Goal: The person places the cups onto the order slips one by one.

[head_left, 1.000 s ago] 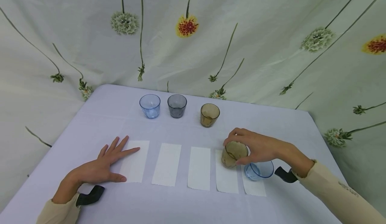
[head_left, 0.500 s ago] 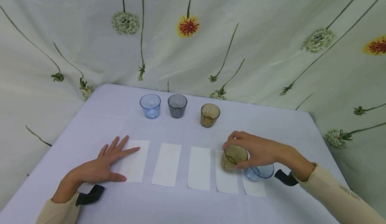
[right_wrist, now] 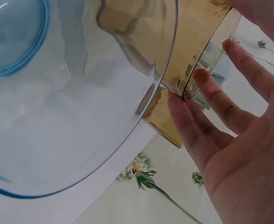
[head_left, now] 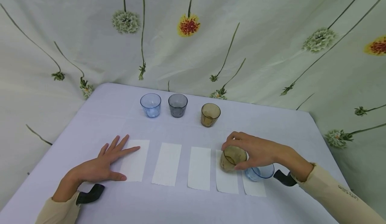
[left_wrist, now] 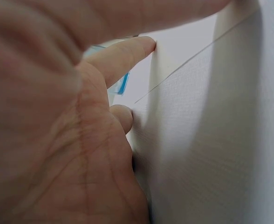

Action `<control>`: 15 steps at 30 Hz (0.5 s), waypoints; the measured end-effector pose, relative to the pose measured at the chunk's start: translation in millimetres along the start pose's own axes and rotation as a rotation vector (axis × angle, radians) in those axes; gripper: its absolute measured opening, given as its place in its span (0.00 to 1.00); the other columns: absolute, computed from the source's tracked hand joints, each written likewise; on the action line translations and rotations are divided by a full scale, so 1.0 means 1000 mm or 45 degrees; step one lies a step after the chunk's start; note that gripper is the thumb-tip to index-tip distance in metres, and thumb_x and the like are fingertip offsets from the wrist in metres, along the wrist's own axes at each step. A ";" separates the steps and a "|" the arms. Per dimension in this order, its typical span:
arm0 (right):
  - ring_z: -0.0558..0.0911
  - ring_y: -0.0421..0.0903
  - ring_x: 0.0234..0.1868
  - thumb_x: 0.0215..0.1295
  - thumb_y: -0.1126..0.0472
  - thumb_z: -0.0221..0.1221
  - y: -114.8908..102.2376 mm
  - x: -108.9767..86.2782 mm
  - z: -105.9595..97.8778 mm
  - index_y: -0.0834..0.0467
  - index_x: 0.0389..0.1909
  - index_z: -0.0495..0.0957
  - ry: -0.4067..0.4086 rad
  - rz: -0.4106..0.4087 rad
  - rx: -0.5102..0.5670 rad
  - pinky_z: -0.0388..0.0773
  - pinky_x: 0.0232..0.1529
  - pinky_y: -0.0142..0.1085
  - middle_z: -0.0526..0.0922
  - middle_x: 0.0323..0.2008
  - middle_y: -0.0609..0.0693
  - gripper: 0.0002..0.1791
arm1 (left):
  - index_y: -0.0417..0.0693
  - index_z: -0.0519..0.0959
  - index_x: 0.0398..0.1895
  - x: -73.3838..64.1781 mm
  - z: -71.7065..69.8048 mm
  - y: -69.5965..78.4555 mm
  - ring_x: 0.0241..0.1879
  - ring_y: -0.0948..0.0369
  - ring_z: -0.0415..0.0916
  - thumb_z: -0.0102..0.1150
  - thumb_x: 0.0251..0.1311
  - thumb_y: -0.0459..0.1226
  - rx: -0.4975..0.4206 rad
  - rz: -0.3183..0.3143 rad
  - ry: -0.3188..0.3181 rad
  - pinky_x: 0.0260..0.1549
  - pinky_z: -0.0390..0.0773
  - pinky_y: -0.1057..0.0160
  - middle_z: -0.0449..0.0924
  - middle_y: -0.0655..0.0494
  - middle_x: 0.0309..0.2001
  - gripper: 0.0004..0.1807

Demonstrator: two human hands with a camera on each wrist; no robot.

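Note:
My right hand (head_left: 260, 148) holds an amber glass tumbler (head_left: 231, 159) by its rim, thumb on the near side and fingers on the far side. The tumbler is upright over the fourth white paper strip (head_left: 227, 183) from the left. A light-blue glass (head_left: 260, 173) stands just right of it on the rightmost strip (head_left: 254, 187), partly behind the hand. In the right wrist view, fingertips touch the rim of the amber tumbler (right_wrist: 193, 42), and the blue glass (right_wrist: 18, 193) looms close. My left hand (head_left: 104, 163) rests with fingers spread, its index fingertip over the leftmost strip (head_left: 137, 167).
Along the back of the table stand a blue glass (head_left: 151, 106), a grey glass (head_left: 178, 106) and another amber glass (head_left: 210, 115). Two more paper strips (head_left: 167, 165) lie between the hands. A flower-printed cloth (head_left: 265, 33) hangs behind the table.
My right hand and the amber tumbler have shifted slightly toward me and a little left, over the same strip. The left hand keeps its place.

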State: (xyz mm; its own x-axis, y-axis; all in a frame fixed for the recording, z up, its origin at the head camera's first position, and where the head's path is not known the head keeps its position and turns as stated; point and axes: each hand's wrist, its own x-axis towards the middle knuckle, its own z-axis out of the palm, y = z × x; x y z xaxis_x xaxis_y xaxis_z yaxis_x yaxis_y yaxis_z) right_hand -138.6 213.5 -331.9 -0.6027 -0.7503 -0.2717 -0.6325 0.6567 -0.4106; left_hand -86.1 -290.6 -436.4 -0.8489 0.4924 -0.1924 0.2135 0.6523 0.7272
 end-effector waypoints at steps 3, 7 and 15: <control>0.71 0.42 0.64 0.59 0.47 0.70 0.000 0.001 0.000 0.41 0.63 0.73 0.001 -0.001 -0.010 0.74 0.63 0.45 0.68 0.61 0.37 0.31 | 0.63 0.62 0.76 0.000 0.000 0.000 0.76 0.35 0.13 0.73 0.47 0.54 0.002 -0.003 0.003 0.66 0.13 0.32 0.26 0.37 0.80 0.50; 0.71 0.41 0.63 0.59 0.47 0.70 0.000 0.001 0.001 0.41 0.63 0.73 0.003 0.000 -0.022 0.74 0.62 0.45 0.68 0.61 0.37 0.31 | 0.63 0.62 0.76 0.000 0.000 0.001 0.76 0.35 0.13 0.73 0.47 0.54 0.003 -0.004 0.008 0.66 0.13 0.32 0.27 0.37 0.80 0.50; 0.71 0.42 0.64 0.60 0.47 0.70 0.000 0.000 0.002 0.42 0.64 0.72 0.004 -0.009 -0.024 0.74 0.63 0.44 0.68 0.61 0.37 0.31 | 0.62 0.62 0.76 0.000 0.000 0.001 0.76 0.34 0.14 0.73 0.48 0.53 0.009 0.002 0.008 0.66 0.13 0.32 0.28 0.36 0.80 0.49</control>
State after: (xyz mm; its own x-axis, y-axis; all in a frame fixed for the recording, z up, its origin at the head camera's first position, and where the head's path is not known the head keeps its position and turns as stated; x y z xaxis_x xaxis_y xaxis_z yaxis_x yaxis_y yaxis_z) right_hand -137.0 213.4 -333.8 -0.5997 -0.7546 -0.2664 -0.6457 0.6529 -0.3960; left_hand -85.7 -289.6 -435.9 -0.8517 0.4895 -0.1872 0.2179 0.6556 0.7230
